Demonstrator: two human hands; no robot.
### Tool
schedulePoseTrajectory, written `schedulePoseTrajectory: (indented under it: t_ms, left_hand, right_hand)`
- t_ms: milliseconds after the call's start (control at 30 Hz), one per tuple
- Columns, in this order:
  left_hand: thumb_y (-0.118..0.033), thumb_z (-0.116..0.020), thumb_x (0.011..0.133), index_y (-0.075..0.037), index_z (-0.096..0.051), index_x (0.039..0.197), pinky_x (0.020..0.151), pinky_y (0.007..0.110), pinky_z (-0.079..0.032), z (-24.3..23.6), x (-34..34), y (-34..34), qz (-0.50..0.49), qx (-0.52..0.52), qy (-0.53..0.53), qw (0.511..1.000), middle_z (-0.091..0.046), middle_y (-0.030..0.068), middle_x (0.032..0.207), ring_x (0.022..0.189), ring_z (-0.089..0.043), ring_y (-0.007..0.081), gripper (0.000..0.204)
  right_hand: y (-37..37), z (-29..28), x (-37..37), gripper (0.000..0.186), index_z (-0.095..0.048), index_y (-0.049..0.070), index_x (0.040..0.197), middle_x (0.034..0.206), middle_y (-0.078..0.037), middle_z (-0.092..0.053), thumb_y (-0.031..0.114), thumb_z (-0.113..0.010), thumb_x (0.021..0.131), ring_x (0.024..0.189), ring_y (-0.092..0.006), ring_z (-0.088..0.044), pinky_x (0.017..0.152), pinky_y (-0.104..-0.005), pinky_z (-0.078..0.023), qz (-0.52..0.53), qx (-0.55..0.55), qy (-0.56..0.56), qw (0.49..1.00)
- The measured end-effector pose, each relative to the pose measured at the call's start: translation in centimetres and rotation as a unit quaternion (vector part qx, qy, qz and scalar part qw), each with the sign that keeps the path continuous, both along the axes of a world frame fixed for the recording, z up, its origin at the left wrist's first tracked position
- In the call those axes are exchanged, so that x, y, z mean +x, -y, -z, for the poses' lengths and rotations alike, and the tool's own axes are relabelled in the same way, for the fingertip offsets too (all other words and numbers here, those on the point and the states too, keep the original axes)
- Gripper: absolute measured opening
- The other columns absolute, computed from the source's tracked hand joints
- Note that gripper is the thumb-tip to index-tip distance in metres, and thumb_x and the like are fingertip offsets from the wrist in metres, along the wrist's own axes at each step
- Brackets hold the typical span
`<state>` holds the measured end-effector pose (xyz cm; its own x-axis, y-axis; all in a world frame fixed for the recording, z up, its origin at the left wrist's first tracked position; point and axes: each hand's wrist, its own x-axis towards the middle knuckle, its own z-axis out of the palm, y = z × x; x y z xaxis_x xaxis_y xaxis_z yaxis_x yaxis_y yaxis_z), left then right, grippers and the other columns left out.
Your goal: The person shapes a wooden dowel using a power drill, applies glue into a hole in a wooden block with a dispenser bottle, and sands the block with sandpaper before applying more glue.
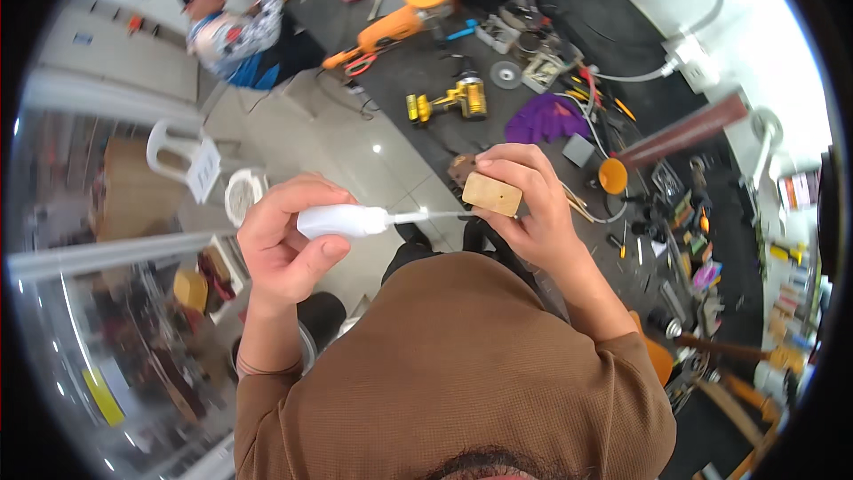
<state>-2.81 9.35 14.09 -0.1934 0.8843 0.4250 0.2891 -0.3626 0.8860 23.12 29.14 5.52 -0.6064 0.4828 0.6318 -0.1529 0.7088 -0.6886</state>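
Note:
My left hand (283, 229) is wrapped round a white squeeze bottle (339, 220), tipped on its side with its long thin nozzle (422, 216) pointing right. In my right hand (538, 204), thumb and fingers grip a small light wooden block (491, 195) with a tiny dark hole in its face. The nozzle's end reaches the block's lower left edge; whether they touch, I cannot tell. Just behind the block shows a dark brown piece (460, 169); whether my fingers hold it too is unclear.
A dark workbench runs along the right, bearing a yellow cordless drill (453, 101), an orange power tool (391, 28), a purple cloth (544, 119) and a grey disc (506, 76). A person (235, 36) sits far left. A white chair (184, 158) stands on the tiled floor.

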Motion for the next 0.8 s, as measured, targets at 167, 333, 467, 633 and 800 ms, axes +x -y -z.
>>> schedulePoseTrajectory:
  t_ms: [167, 333, 467, 633, 800]
  left_hand:
    - [-0.008, -0.092, 0.091, 0.009, -0.078, 0.124, 0.069, 0.026, -0.050, -1.7, 1.3, 7.6, -0.152, -0.032, -0.029, 0.987, -0.080, 0.0118, 0.105, 0.082, -0.070, 0.0121, 0.040]
    - [-0.008, -0.092, 0.090, 0.010, -0.079, 0.124, 0.065, 0.023, -0.048, -2.3, 2.1, 11.9, -0.232, -0.035, -0.065, 0.970, -0.080, 0.0120, 0.106, 0.079, -0.069, 0.0102, 0.040]
    - [-0.018, -0.092, 0.091, 0.009, -0.078, 0.122, 0.068, 0.025, -0.051, -2.4, 2.8, 13.7, -0.278, -0.072, -0.090, 0.953, -0.081, 0.0123, 0.105, 0.080, -0.072, 0.0117, 0.043]
    - [-0.025, -0.092, 0.094, 0.008, -0.078, 0.121, 0.072, 0.027, -0.052, -1.7, 3.4, 14.8, -0.311, -0.118, -0.087, 0.939, -0.081, 0.0122, 0.104, 0.082, -0.072, 0.0131, 0.046]
    - [-0.007, -0.091, 0.087, 0.007, -0.081, 0.121, 0.064, 0.022, -0.048, -1.5, 3.3, 15.2, -0.299, -0.113, -0.116, 0.940, -0.081, 0.0102, 0.102, 0.078, -0.070, 0.0087, 0.038]
  right_hand:
    - [2.3, -0.6, -5.1, 0.054, -0.073, 0.007, 0.135, 0.134, -0.013, -0.079, 0.004, -0.093, 0.085, 0.113, -0.0338, -0.078, 0.094, -0.0419, -0.064, -0.129, -0.001, -0.011, 0.992]
    - [4.4, -0.5, -8.1, 0.050, -0.073, 0.007, 0.136, 0.135, -0.013, -0.081, 0.003, -0.089, 0.088, 0.117, -0.0333, -0.079, 0.095, -0.0415, -0.065, -0.202, -0.004, -0.004, 0.979]
    - [5.3, -0.2, -9.5, 0.050, -0.073, 0.007, 0.136, 0.136, -0.013, -0.080, 0.003, -0.088, 0.088, 0.119, -0.0342, -0.079, 0.097, -0.0427, -0.064, -0.236, 0.010, -0.008, 0.972]
    - [6.3, 0.8, -10.2, 0.052, -0.073, 0.009, 0.136, 0.136, -0.012, -0.080, 0.002, -0.088, 0.086, 0.120, -0.0340, -0.079, 0.097, -0.0427, -0.064, -0.259, 0.008, 0.004, 0.966]
    - [6.8, 1.1, -9.7, 0.054, -0.074, 0.010, 0.135, 0.136, -0.009, -0.080, 0.000, -0.087, 0.083, 0.119, -0.0323, -0.079, 0.094, -0.0426, -0.064, -0.260, 0.024, 0.028, 0.965]
